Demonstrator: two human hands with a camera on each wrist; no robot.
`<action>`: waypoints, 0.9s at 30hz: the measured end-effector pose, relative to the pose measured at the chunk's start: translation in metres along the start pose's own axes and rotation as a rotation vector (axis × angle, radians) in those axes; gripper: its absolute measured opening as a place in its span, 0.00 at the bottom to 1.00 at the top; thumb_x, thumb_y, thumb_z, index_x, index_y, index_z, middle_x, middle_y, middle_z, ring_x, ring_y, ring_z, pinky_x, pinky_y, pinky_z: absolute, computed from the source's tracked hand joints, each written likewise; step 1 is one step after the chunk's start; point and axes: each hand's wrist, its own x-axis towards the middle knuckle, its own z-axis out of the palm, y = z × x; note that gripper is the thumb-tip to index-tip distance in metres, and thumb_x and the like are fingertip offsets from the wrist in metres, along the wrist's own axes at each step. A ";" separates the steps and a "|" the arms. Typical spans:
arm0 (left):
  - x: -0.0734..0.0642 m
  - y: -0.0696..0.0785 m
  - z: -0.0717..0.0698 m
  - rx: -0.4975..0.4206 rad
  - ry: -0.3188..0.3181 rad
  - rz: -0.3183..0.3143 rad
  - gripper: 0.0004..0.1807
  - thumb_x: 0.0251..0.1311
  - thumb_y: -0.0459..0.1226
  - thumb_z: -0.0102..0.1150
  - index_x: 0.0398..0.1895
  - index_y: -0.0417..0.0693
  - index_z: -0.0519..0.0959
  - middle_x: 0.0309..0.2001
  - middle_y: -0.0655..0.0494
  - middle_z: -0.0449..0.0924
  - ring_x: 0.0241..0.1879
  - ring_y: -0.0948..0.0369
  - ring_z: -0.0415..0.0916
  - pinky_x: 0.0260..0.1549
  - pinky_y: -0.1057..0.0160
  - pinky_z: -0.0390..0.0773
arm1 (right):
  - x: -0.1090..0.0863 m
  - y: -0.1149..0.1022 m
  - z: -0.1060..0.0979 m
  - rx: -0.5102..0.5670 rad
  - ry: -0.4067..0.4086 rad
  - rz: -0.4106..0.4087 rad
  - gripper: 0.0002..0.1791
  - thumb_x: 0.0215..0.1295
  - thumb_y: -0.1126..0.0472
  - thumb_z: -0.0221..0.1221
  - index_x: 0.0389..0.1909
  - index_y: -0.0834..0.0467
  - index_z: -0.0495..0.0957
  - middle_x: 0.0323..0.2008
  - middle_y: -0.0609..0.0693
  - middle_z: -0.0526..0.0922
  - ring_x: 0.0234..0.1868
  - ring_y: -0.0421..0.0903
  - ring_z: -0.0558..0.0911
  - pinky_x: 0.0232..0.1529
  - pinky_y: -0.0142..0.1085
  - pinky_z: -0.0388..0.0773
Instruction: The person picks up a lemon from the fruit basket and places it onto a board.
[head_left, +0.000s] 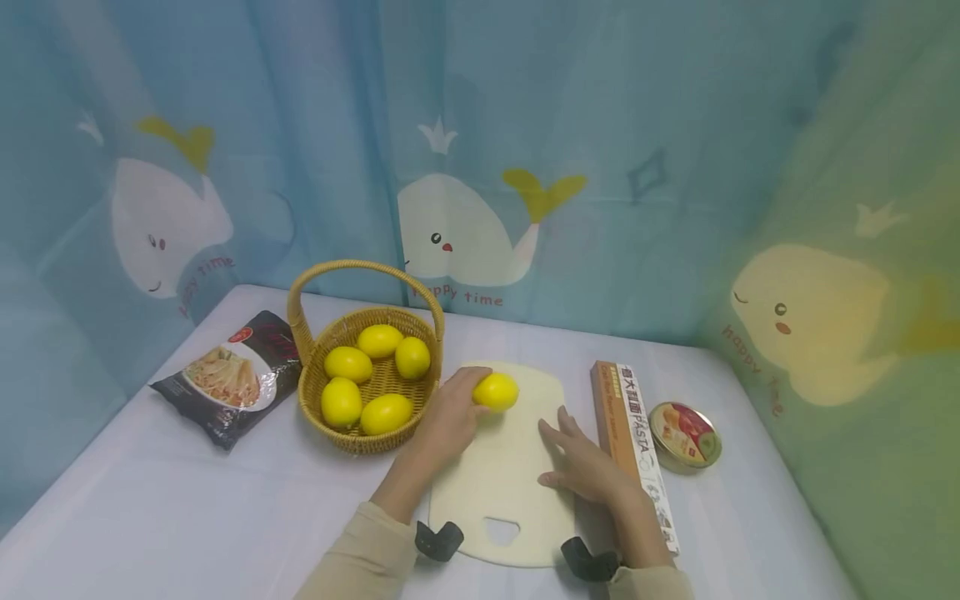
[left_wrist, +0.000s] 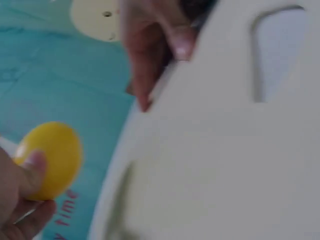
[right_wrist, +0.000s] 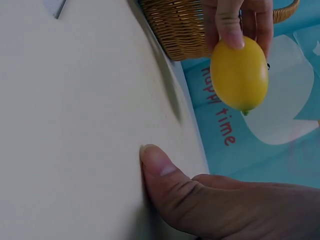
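My left hand [head_left: 452,418] pinches a lemon [head_left: 498,392] above the cream cutting board [head_left: 495,475]; my right hand [head_left: 590,465], fingers spread, at board's right edge near pasta box [head_left: 611,408].

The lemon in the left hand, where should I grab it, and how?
Probably by the free end of the lemon, coming from the right. The left hand grips the other end, leaving the green nub bare. The lemon looks smooth and rounded, so thumb and fingers on opposite sides should hold best.
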 end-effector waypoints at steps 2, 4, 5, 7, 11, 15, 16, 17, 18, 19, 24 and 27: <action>0.000 -0.004 0.009 -0.008 0.023 -0.018 0.28 0.61 0.35 0.58 0.65 0.50 0.66 0.62 0.57 0.71 0.64 0.59 0.67 0.65 0.58 0.66 | 0.000 -0.001 -0.001 -0.002 -0.010 -0.004 0.50 0.45 0.49 0.71 0.71 0.54 0.59 0.74 0.64 0.41 0.73 0.64 0.49 0.69 0.58 0.55; 0.000 -0.008 0.016 -0.017 0.040 -0.031 0.27 0.61 0.36 0.58 0.65 0.49 0.66 0.62 0.57 0.70 0.64 0.59 0.67 0.65 0.58 0.67 | -0.001 -0.001 -0.002 0.000 -0.026 -0.005 0.52 0.43 0.48 0.71 0.71 0.55 0.58 0.74 0.65 0.39 0.73 0.64 0.48 0.69 0.58 0.54; -0.001 -0.011 0.019 -0.020 0.047 -0.039 0.27 0.62 0.36 0.58 0.65 0.49 0.66 0.62 0.57 0.70 0.64 0.59 0.67 0.65 0.58 0.67 | -0.001 -0.001 -0.002 0.001 -0.034 -0.006 0.53 0.43 0.47 0.71 0.71 0.55 0.58 0.74 0.65 0.39 0.73 0.65 0.47 0.69 0.58 0.54; -0.001 -0.015 0.024 -0.033 0.065 -0.051 0.28 0.62 0.36 0.57 0.65 0.49 0.66 0.62 0.56 0.70 0.64 0.59 0.67 0.65 0.58 0.67 | -0.001 -0.003 -0.003 0.011 -0.041 -0.007 0.55 0.42 0.46 0.71 0.72 0.55 0.57 0.74 0.65 0.38 0.73 0.65 0.46 0.69 0.59 0.52; -0.002 -0.023 0.030 -0.079 0.091 -0.071 0.28 0.62 0.36 0.57 0.66 0.46 0.65 0.63 0.54 0.69 0.65 0.56 0.66 0.66 0.56 0.66 | -0.002 -0.004 -0.003 0.012 -0.043 0.000 0.55 0.41 0.45 0.71 0.72 0.55 0.57 0.74 0.65 0.38 0.73 0.65 0.46 0.69 0.59 0.51; -0.002 -0.030 0.034 -0.127 0.094 -0.104 0.28 0.63 0.36 0.56 0.67 0.46 0.64 0.64 0.53 0.68 0.66 0.55 0.64 0.67 0.54 0.64 | 0.000 -0.005 -0.002 0.000 -0.045 0.010 0.55 0.40 0.45 0.71 0.72 0.55 0.57 0.74 0.64 0.39 0.73 0.65 0.46 0.69 0.59 0.52; -0.002 -0.031 0.035 -0.142 0.092 -0.113 0.28 0.63 0.37 0.56 0.67 0.47 0.64 0.64 0.54 0.67 0.66 0.55 0.64 0.67 0.54 0.64 | 0.000 -0.005 -0.002 0.001 -0.045 0.011 0.55 0.40 0.45 0.71 0.72 0.55 0.57 0.74 0.64 0.39 0.73 0.65 0.46 0.69 0.59 0.52; -0.003 -0.032 0.036 -0.156 0.091 -0.122 0.28 0.63 0.38 0.55 0.67 0.48 0.64 0.65 0.54 0.67 0.66 0.55 0.64 0.67 0.54 0.64 | 0.001 -0.005 -0.001 0.000 -0.044 0.012 0.55 0.40 0.45 0.71 0.71 0.55 0.57 0.74 0.64 0.39 0.73 0.65 0.46 0.69 0.59 0.52; -0.003 -0.034 0.037 -0.172 0.091 -0.130 0.29 0.63 0.38 0.55 0.68 0.49 0.64 0.65 0.55 0.66 0.66 0.56 0.64 0.67 0.54 0.64 | 0.001 -0.004 0.000 0.002 -0.044 0.012 0.55 0.41 0.45 0.71 0.71 0.55 0.57 0.74 0.64 0.39 0.73 0.64 0.46 0.70 0.59 0.51; -0.003 -0.035 0.038 -0.183 0.091 -0.137 0.29 0.64 0.39 0.55 0.68 0.50 0.64 0.65 0.55 0.65 0.66 0.56 0.64 0.67 0.54 0.64 | 0.001 -0.004 0.000 0.003 -0.042 0.009 0.55 0.41 0.45 0.71 0.71 0.55 0.57 0.74 0.64 0.39 0.73 0.65 0.46 0.70 0.59 0.51; -0.004 -0.039 0.041 -0.228 0.101 -0.147 0.31 0.63 0.44 0.56 0.69 0.56 0.62 0.65 0.57 0.63 0.66 0.57 0.63 0.67 0.55 0.63 | 0.000 -0.004 0.000 0.009 -0.028 0.012 0.55 0.41 0.46 0.71 0.71 0.55 0.58 0.74 0.64 0.39 0.73 0.64 0.45 0.70 0.59 0.50; -0.004 -0.039 0.041 -0.239 0.115 -0.135 0.31 0.63 0.45 0.57 0.69 0.57 0.62 0.64 0.57 0.64 0.66 0.58 0.62 0.68 0.54 0.62 | 0.000 -0.005 0.000 0.011 -0.027 0.021 0.55 0.40 0.46 0.71 0.71 0.55 0.58 0.74 0.63 0.39 0.73 0.64 0.45 0.70 0.59 0.50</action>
